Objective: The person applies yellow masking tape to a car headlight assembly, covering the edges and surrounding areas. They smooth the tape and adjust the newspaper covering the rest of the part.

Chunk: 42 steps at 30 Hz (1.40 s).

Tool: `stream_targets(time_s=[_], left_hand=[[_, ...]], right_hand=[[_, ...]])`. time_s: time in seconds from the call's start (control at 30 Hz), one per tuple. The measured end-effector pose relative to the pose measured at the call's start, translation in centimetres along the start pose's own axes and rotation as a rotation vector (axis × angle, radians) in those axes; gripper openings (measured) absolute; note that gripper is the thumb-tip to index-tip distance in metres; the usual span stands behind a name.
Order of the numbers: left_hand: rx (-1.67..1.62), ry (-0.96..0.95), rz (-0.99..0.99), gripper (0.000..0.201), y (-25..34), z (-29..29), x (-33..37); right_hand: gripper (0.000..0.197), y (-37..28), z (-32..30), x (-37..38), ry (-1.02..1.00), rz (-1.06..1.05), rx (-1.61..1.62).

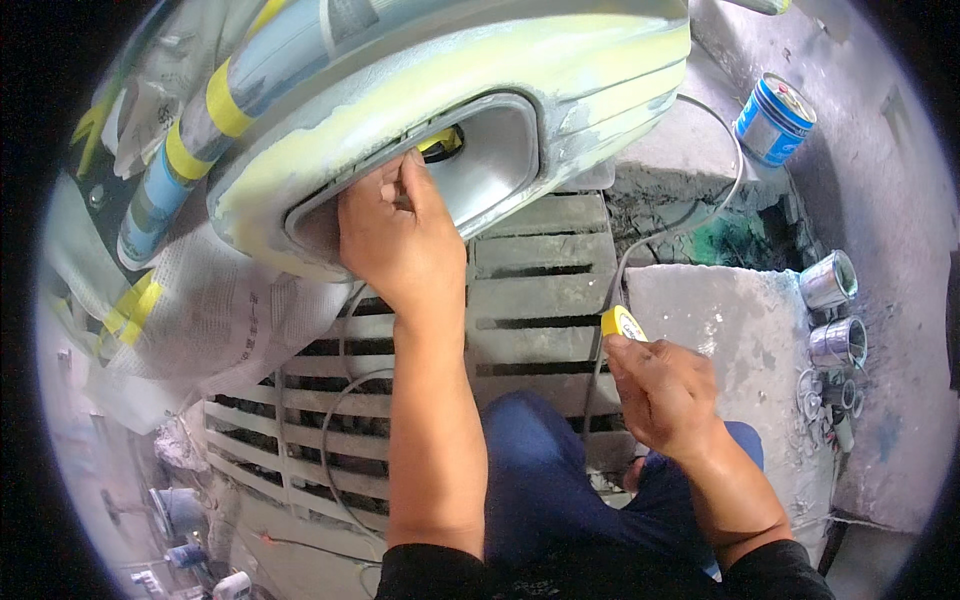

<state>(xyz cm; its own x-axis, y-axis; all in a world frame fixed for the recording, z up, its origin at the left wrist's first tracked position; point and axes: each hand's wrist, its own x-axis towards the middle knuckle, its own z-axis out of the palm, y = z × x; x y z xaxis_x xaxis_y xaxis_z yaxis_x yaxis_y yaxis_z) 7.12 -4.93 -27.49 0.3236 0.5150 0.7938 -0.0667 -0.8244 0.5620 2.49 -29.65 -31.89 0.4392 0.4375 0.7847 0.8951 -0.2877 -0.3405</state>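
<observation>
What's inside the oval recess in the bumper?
The left hand reaches into the recess, near a dark opening showing something yellow; what lies behind the hand is covered.

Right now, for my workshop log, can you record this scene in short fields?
Left hand: at the recess of the car bumper; grip unclear
Right hand: holding a yellow tape roll
Bumper finish: patchy pale yellow and grey
Floor: slatted grating
Far right: blue paint can, upright
Lower left: masking paper
</observation>
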Motion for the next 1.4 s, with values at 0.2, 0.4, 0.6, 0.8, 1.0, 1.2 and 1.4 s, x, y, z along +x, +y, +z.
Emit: stream_targets(time_s=[0.2,0.4,0.6,0.8,1.0,1.2,1.4], left_hand=[[0.086,0.044,-0.076,0.014,0.8,0.7,0.4],[0.155,0.042,-0.178,0.017,1.8,1.4,0.5],[0.168,0.129,-0.083,0.021,0.9,2.1,0.6],[0.133,0.139,-0.171,0.023,1.1,2.4,0.4],[0.166,0.160,-0.118,0.029,1.4,2.3,0.2],[0.396,0.165,-0.071,0.038,2.4,2.1,0.2],[0.236,0.148,0.007,0.030,2.3,2.0,-1.7]], right_hand=[[0.050,0.6,-0.2,-0.5,-0.029,0.016,0.011],[0.041,1.1,-0.5,-0.4,-0.052,0.028,0.045],[0.029,1.3,-0.7,0.4,-0.065,0.043,0.082],[0.030,2.1,-1.3,0.5,-0.088,0.065,0.117],[0.033,3.2,-1.5,-0.1,-0.090,0.080,0.155],[0.038,4.7,-1.9,-0.6,-0.080,0.094,0.164],[0.036,4.9,-2.3,-0.5,-0.077,0.092,0.157]])
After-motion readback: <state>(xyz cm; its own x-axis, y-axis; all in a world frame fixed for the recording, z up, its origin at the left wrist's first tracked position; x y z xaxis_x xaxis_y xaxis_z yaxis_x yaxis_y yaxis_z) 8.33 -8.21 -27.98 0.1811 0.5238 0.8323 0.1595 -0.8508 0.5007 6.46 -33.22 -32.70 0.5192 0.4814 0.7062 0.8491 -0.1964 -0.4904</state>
